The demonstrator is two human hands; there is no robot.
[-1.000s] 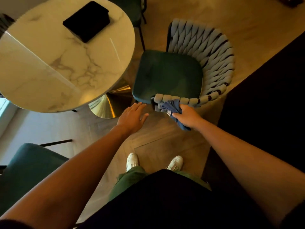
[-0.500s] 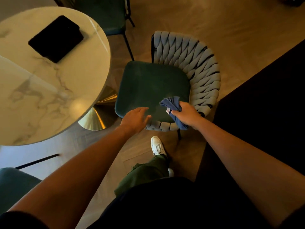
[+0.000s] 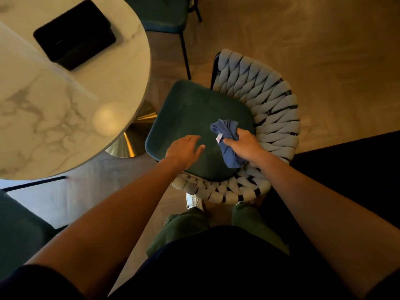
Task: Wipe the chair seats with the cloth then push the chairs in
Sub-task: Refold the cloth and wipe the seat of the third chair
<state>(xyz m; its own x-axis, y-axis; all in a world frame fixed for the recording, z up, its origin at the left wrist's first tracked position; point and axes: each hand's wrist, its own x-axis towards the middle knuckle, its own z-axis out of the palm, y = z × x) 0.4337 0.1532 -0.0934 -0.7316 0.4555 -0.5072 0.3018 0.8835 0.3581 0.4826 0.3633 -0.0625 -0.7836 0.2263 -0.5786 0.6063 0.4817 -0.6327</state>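
Observation:
A chair with a dark green seat (image 3: 190, 113) and a pale woven backrest (image 3: 272, 109) stands right of the round marble table (image 3: 65, 100), pulled out from it. My right hand (image 3: 244, 144) grips a bunched blue cloth (image 3: 225, 135) over the seat's right side, next to the backrest. My left hand (image 3: 184, 149) hovers over or rests on the seat's near left part with its fingers straight and spread. I stand behind the chair's woven rim, with my feet just under it.
A black flat case (image 3: 74, 34) lies on the table. The table's brass base (image 3: 132, 137) sits just left of the chair. A second green chair (image 3: 160, 14) stands at the top, a third (image 3: 19, 230) at the lower left. A dark rug (image 3: 350, 174) covers the right.
I have stepped up to the chair. Both hands moved forward from the woven rim onto the seat, the right one carrying the cloth further in.

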